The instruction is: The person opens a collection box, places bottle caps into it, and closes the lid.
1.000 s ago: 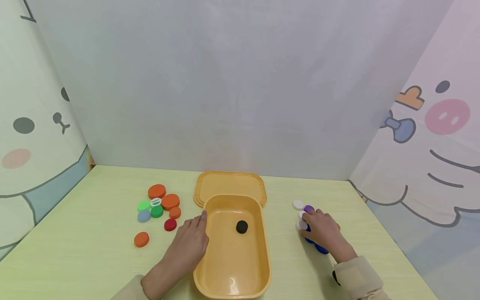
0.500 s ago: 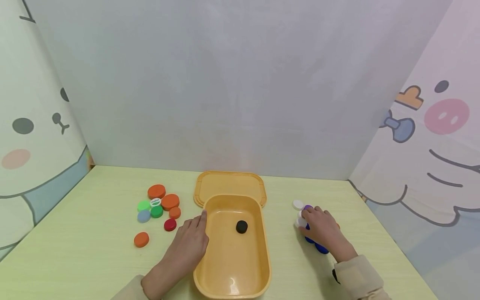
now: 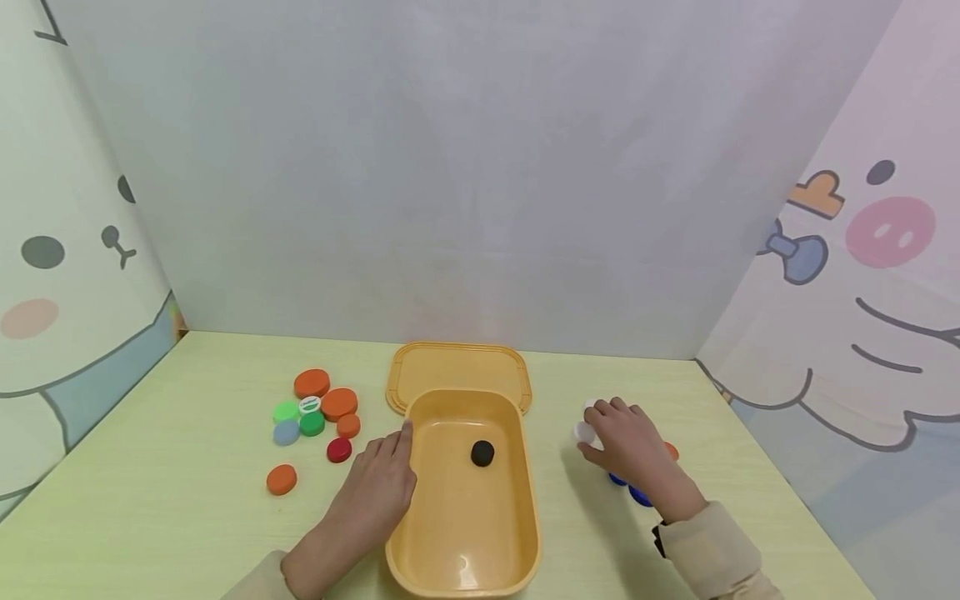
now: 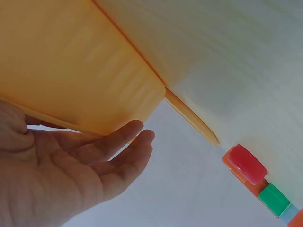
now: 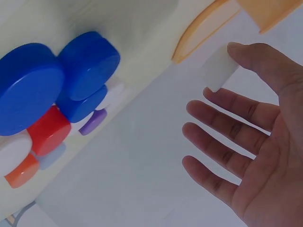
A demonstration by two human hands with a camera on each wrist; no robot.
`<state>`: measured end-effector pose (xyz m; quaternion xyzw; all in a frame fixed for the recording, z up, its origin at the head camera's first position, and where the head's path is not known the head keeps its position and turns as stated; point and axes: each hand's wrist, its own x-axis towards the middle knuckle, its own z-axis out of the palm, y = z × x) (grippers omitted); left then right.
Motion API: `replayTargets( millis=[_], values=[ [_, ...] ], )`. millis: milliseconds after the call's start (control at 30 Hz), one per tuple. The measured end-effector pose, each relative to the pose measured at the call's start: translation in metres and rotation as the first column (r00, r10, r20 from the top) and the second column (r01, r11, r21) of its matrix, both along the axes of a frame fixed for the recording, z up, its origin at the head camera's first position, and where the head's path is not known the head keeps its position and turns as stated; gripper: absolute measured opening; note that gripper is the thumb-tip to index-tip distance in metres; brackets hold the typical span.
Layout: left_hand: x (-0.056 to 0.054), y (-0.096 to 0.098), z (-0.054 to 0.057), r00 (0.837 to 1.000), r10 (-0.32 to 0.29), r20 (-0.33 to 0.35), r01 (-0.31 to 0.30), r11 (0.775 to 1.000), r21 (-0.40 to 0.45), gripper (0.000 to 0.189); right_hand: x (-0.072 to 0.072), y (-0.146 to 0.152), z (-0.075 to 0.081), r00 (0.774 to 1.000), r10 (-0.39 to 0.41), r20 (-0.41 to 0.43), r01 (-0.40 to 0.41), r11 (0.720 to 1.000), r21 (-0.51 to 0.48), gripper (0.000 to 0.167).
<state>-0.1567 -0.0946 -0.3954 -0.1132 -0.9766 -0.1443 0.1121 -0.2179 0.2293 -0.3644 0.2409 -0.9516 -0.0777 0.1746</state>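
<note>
I see coloured caps [image 3: 312, 423] left of the yellow box [image 3: 462, 533], a left hand [image 3: 375, 490] gripping its left side, a black cap [image 3: 482, 453] inside, and, to its right, a right hand [image 3: 632, 450] pinching a white cap [image 5: 219, 70] near blue caps [image 5: 89, 66]

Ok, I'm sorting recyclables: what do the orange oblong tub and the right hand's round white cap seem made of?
Orange oblong tub: probably moulded plastic, fairly glossy, as the bright highlight on its floor suggests. Round white cap: likely plastic, matte: even, glare-free surface, though blur leaves this open.
</note>
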Motion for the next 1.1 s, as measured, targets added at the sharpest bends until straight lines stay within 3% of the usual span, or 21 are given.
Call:
replayTargets(
  millis=[367, 600, 900, 1100],
  values=[
    [0.000, -0.001, -0.001, 1.000, -0.001, 0.010, 0.001, 1.000, -0.004, 0.053, 0.009, -0.036, 0.017, 0.992, 0.104, -0.072, -0.103, 0.995, 0.015, 0.029],
    [0.000, 0.000, -0.001, 1.000, -0.004, 0.000, 0.004, 1.000, -0.005, 0.053, 0.016, -0.060, 0.026, 0.990, 0.137, -0.021, -0.137, 0.990, 0.012, 0.034],
    [0.000, 0.000, 0.001, 1.000, -0.008, -0.004, 0.008, 1.000, -0.002, 0.052, 0.021, -0.087, 0.017, 0.975, 0.221, 0.021, -0.221, 0.975, 0.011, 0.033],
    [0.000, -0.001, 0.000, 1.000, -0.008, 0.008, 0.008, 1.000, -0.001, 0.053, 0.023, -0.097, 0.005, 0.963, 0.271, 0.014, -0.271, 0.960, 0.067, 0.031]
  ],
)
